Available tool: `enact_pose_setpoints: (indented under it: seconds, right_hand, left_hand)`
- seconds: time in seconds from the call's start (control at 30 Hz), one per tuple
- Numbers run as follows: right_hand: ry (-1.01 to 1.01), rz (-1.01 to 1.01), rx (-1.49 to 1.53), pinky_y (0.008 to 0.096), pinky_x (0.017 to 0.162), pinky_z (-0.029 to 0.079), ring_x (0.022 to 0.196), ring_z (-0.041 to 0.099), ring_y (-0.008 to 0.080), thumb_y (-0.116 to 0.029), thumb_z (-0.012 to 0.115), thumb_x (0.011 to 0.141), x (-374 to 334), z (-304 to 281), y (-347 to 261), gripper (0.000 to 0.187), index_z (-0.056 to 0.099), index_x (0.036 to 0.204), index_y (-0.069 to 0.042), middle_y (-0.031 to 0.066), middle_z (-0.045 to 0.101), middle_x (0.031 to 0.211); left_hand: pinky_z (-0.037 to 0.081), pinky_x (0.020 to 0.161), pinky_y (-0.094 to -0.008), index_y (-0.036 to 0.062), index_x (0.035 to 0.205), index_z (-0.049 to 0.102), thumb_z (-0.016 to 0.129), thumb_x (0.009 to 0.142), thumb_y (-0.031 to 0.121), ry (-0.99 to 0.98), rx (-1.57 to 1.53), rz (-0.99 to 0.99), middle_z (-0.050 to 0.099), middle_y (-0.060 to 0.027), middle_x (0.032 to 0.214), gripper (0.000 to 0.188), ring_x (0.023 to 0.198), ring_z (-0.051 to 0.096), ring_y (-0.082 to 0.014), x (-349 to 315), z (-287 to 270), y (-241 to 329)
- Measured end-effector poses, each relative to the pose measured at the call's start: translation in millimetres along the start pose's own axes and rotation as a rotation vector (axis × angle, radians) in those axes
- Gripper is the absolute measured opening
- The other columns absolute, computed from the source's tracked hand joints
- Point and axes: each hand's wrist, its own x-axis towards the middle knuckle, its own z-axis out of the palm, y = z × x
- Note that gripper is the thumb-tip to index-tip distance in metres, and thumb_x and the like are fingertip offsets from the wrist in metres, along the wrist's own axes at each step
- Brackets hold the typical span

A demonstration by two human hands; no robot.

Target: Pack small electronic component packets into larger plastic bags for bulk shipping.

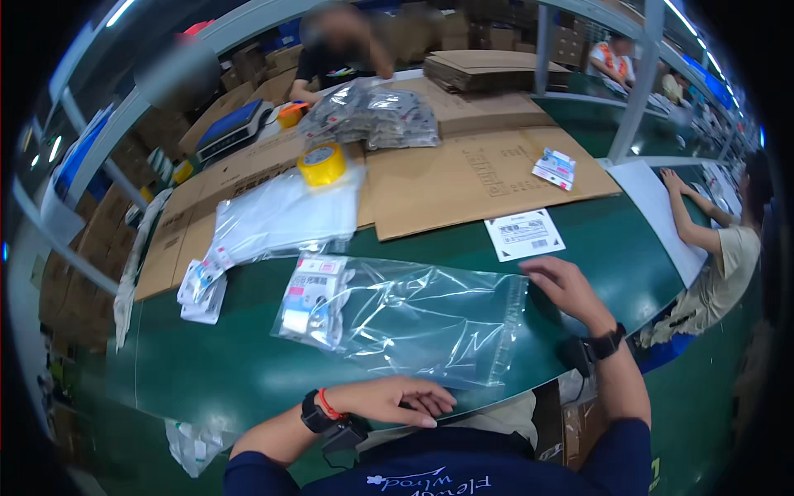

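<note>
On the green tabletop before me lies a large clear plastic bag (426,310), its flat part stretching to the right. Several small white, blue and pink retail packs (310,302) are stacked inside its left end. My left hand (405,401) rests at the near edge of the bag, fingers loosely bent and apart, holding nothing. Beside the bag's right end is my right hand (566,285), fingers stretched out and empty; whether it touches the bag I cannot tell. Just beyond that hand sits a white printed label card (525,234).
Loose packs (203,293) lie at left, next to a pile of clear bags (281,207) topped by a yellow tape roll (321,165). Flat cardboard (447,194) carries filled bags (397,116) and one pack (554,169). Co-workers sit opposite and at right; a metal post (641,83) rises behind.
</note>
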Motion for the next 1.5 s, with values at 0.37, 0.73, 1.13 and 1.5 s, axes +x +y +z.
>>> enact_pose_setpoints:
  seconds: [0.37, 0.73, 1.13, 1.5]
  right_hand:
    - [0.118, -0.370, -0.085, 0.0408, 0.105, 0.036, 0.124, 0.045, 0.0323, -0.013, 0.060, 0.087, 92, 56, 17, 0.045, 0.049, 0.130, -0.006, 0.0160, 0.051, 0.130]
    - [-0.077, -0.293, -0.234, 0.0483, 0.114, 0.019, 0.139, 0.022, 0.0368, -0.025, 0.061, 0.089, 91, 67, 34, 0.061, 0.036, 0.140, -0.005, 0.0183, 0.030, 0.147]
    - [-0.102, -0.257, -0.199, 0.0501, 0.114, 0.019, 0.140, 0.020, 0.0373, -0.025, 0.062, 0.088, 92, 66, 34, 0.063, 0.035, 0.141, -0.007, 0.0182, 0.026, 0.149]
    - [-0.001, -0.267, 0.008, 0.0428, 0.106, 0.034, 0.126, 0.043, 0.0335, -0.017, 0.063, 0.085, 94, 63, 34, 0.045, 0.053, 0.126, -0.004, 0.0159, 0.052, 0.128]
  left_hand:
    - [0.040, 0.104, -0.0383, -0.0038, 0.136, 0.039, 0.057, 0.088, -0.003, -0.123, -0.321, 0.118, 0.047, -0.0193, 0.134, 0.051, 0.123, 0.049, -0.0273, 3, -14, -16]
    - [0.035, 0.108, -0.0406, -0.0052, 0.137, 0.035, 0.056, 0.086, -0.008, -0.168, -0.388, 0.016, 0.041, -0.0220, 0.140, 0.055, 0.131, 0.041, -0.0301, 4, -20, -8]
    - [0.034, 0.106, -0.0362, -0.0022, 0.138, 0.037, 0.061, 0.087, 0.001, -0.217, -0.357, 0.007, 0.043, -0.0148, 0.140, 0.057, 0.127, 0.045, -0.0227, 10, -23, -3]
    - [0.036, 0.105, -0.0352, -0.0020, 0.137, 0.038, 0.060, 0.088, 0.003, -0.177, -0.391, 0.003, 0.048, -0.0135, 0.134, 0.054, 0.125, 0.046, -0.0208, 6, -21, -5]
